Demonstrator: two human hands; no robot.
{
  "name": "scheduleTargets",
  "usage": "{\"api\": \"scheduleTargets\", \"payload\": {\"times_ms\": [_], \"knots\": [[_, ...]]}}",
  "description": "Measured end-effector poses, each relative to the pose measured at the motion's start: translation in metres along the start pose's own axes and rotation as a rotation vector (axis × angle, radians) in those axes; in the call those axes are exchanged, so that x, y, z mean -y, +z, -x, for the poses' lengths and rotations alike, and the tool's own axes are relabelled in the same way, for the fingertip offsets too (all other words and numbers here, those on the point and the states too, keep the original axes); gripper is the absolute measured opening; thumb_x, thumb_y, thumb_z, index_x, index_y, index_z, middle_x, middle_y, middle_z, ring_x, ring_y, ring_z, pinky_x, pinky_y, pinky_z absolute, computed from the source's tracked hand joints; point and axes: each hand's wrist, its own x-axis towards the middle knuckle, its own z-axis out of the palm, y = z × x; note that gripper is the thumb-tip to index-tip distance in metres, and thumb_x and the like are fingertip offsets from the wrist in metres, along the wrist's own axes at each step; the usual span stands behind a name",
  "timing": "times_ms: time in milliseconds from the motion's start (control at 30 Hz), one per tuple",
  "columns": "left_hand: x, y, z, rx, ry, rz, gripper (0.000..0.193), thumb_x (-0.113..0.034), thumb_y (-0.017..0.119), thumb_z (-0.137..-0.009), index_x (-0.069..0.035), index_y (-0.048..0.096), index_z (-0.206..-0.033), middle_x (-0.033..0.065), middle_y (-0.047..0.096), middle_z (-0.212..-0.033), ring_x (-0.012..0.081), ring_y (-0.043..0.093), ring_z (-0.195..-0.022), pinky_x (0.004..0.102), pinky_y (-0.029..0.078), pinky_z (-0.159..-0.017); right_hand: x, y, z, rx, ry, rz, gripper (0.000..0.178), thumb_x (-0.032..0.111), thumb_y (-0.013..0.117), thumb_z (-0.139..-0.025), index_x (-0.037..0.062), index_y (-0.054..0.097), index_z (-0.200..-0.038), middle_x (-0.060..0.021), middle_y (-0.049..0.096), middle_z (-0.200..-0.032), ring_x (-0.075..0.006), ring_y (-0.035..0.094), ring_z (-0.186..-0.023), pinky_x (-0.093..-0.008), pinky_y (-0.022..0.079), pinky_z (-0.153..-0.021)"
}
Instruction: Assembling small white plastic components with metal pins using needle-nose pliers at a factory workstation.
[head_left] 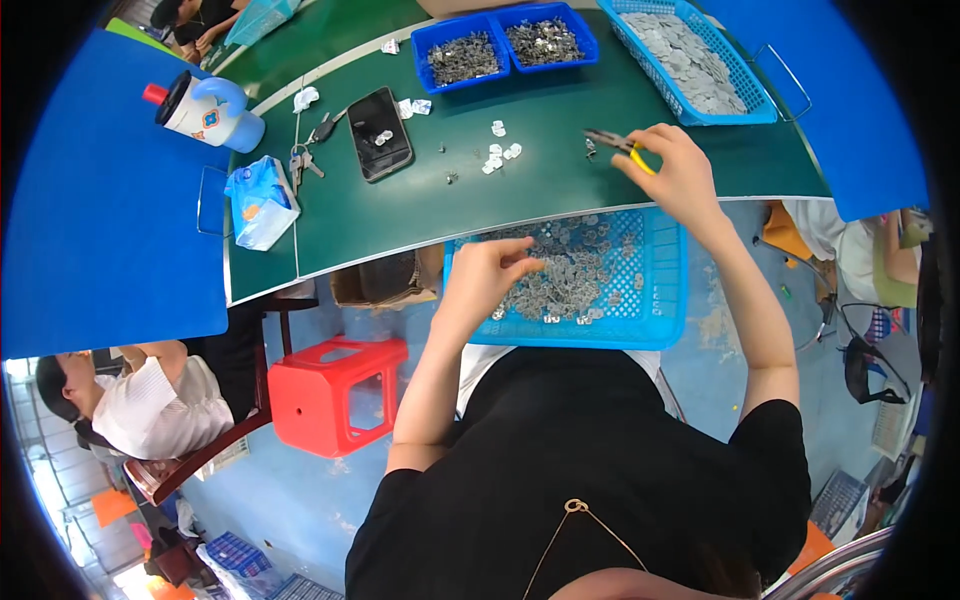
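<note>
My left hand (482, 284) hangs over the left side of a light blue plastic basket (667, 290) at my lap. Its thumb and forefinger curve toward each other with a small gap, and I see nothing between them. Many small clear or silvery pieces (560, 280) lie in that basket. In my right hand (675, 175) are pliers (636, 157) with yellow grips, held above the green table with their jaws pointing left. Just below the jaws lie tiny metal bits (590, 148). Left of these sits a small group of white flat pieces (494, 160).
Two dark blue trays (505, 70) of small metal parts and a light blue basket (757, 110) of flat grey discs stand along the table's (400, 225) far side. A phone (380, 135), keys (305, 165), tissue pack (262, 203) and tumbler (205, 110) lie left. A red stool (335, 395) stands below.
</note>
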Motion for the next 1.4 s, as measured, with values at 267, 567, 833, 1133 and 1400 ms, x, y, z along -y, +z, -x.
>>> {"api": "scheduleTargets", "payload": {"times_ms": [267,567,833,1133,1400], "knots": [[-0.001,-0.021,-0.066,-0.581,0.267,-0.476,0.019,-0.020,0.073,-0.076,-0.013,0.072,-0.094,0.0032,0.064,-0.081,0.0197,0.060,-0.068,0.0317,0.048,-0.060,-0.054,0.046,-0.013,-0.246,0.032,0.238,0.036,0.032,0.067,-0.083,0.0021,0.066,-0.103,-0.0096,0.061,-0.101,-0.0286,0.056,-0.097,-0.0387,0.042,-0.086],[-0.001,-0.016,-0.053,-0.520,0.421,-0.615,0.022,-0.020,0.073,-0.075,-0.007,0.069,-0.092,0.0039,0.061,-0.098,0.0237,0.056,-0.092,0.0343,0.049,-0.071,-0.010,0.046,0.006,-0.241,-0.272,-0.019,0.027,0.015,0.070,-0.076,0.0069,0.066,-0.102,-0.0068,0.060,-0.099,-0.0257,0.055,-0.094,-0.0372,0.040,-0.083],[0.006,-0.011,-0.035,-0.417,0.532,-0.456,0.024,-0.016,0.077,-0.068,-0.006,0.068,-0.088,0.0042,0.065,-0.092,0.0228,0.062,-0.082,0.0326,0.050,-0.070,0.008,0.062,0.016,-0.156,-0.215,0.037,0.036,0.016,0.071,-0.075,0.0033,0.063,-0.108,-0.0083,0.059,-0.106,-0.0282,0.053,-0.099,-0.0393,0.042,-0.086],[0.010,-0.012,-0.024,-0.411,0.654,-0.507,0.020,-0.008,0.075,-0.070,-0.007,0.068,-0.089,0.0064,0.068,-0.086,0.0219,0.065,-0.073,0.0297,0.051,-0.065,0.003,0.059,0.035,-0.162,-0.428,-0.155,0.037,0.011,0.076,-0.068,0.0020,0.064,-0.102,-0.0097,0.062,-0.103,-0.0286,0.058,-0.095,-0.0379,0.049,-0.081],[-0.004,-0.004,-0.029,-0.423,0.085,0.944,0.012,-0.005,0.068,-0.084,-0.001,0.063,-0.094,0.0087,0.067,-0.097,0.0170,0.066,-0.086,0.0263,0.053,-0.076,0.020,0.055,0.037,-0.221,-0.288,-0.476,0.022,-0.003,0.071,-0.073,-0.0003,0.067,-0.095,-0.0102,0.066,-0.088,-0.0234,0.062,-0.078,-0.0303,0.050,-0.069]]}}
